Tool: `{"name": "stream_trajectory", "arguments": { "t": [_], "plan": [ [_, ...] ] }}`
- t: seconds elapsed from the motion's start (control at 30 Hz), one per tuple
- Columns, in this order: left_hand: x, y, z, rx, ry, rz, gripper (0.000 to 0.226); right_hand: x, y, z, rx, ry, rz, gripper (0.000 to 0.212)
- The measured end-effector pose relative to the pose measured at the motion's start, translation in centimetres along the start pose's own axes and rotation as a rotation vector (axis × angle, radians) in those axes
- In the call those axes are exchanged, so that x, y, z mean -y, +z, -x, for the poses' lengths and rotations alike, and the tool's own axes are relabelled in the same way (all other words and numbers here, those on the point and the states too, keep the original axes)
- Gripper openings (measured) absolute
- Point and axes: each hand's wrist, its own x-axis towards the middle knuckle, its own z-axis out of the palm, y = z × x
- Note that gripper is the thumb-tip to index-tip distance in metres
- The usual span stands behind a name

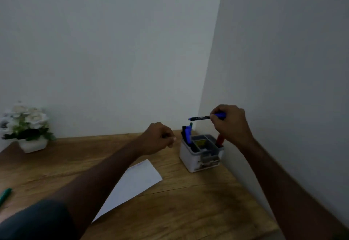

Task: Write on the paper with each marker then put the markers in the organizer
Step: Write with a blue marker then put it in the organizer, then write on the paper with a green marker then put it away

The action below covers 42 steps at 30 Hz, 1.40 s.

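Observation:
My right hand (229, 123) grips a blue marker (202, 118), holding it level in the air just above the white organizer (200, 158) in the desk's far right corner. Blue and dark markers (187, 133) stand in the organizer's left compartment, and a red marker (219, 140) stands at its right side, partly behind my right hand. My left hand (160, 137) hovers left of the organizer with its fingers curled and holds nothing that I can see. A white sheet of paper (134, 185) lies on the wooden desk, partly under my left forearm.
A green marker (5, 195) lies at the desk's left edge. A white pot of white flowers (26, 126) stands at the back left. Walls close the desk off behind and along the right. The wooden desk (188, 202) runs to its front edge at the lower right.

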Motion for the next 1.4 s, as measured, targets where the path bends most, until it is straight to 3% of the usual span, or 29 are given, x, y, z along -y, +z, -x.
{"name": "stream_trajectory", "arguments": {
  "t": [0.2, 0.33, 0.6, 0.7, 0.77, 0.87, 0.97, 1.4],
  "plan": [
    [-2.5, 2.8, -4.0, 0.039, 0.043, -0.017, 0.021, -2.5, -2.1, -3.2, 0.232, 0.060, 0.280, 0.014],
    [-3.1, 3.7, -4.9, 0.060, 0.059, -0.060, 0.026, -4.1, -0.2, -3.9, 0.372, 0.098, 0.304, 0.016],
    [-1.4, 3.8, -5.1, 0.069, -0.018, -0.056, 0.016, -5.6, 2.9, -3.4, 0.563, 0.139, 0.344, 0.029],
    [-1.1, 3.5, -4.7, 0.063, -0.023, -0.057, 0.017, -5.6, 2.7, -3.1, 0.571, 0.128, 0.330, 0.031],
    [-0.9, 3.3, -4.3, 0.061, -0.024, -0.072, 0.017, -5.1, 2.2, -3.0, 0.463, 0.119, 0.275, 0.029],
    [-0.8, 2.7, -3.5, 0.061, -0.039, -0.072, 0.015, -3.5, 2.0, -2.8, 0.254, 0.102, 0.143, 0.024],
    [-0.6, 1.6, -1.9, 0.041, -0.049, -0.058, 0.016, -0.7, 3.2, -1.9, 0.230, 0.020, 0.068, 0.021],
    [4.9, -9.7, 15.1, -0.118, -0.302, -0.126, 0.028, 16.4, 16.5, 7.4, 0.576, -0.331, -0.179, 0.019]
  ]
}}
